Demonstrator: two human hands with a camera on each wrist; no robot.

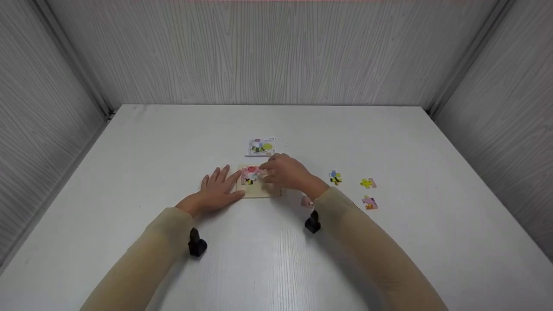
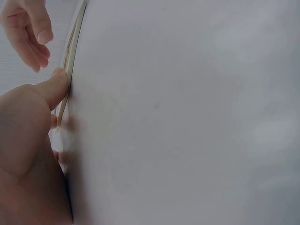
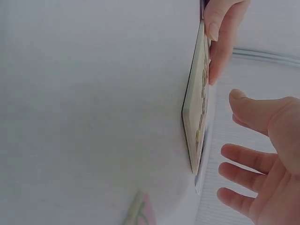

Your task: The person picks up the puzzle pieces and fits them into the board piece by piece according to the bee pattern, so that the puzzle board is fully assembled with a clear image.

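A small wooden puzzle tray [image 1: 260, 191] lies in the middle of the white table, with a few coloured pieces [image 1: 250, 175] set in it. My left hand [image 1: 218, 188] lies flat on the table, its thumb [image 2: 55, 88] against the tray's left edge [image 2: 70, 51]. My right hand [image 1: 283, 172] hovers over the tray's right part with relaxed fingers [image 3: 243, 157] and holds nothing. In the right wrist view the tray [image 3: 194, 126] shows edge-on, and a left hand finger [image 3: 220, 33] touches its far side.
A picture card [image 1: 261, 147] lies just behind the tray. Loose pieces lie to the right: a bee piece [image 1: 335, 177], a yellow one [image 1: 368, 183], a pink one [image 1: 370, 203], and one [image 1: 306, 201] half hidden by my right wrist. Grey walls enclose the table.
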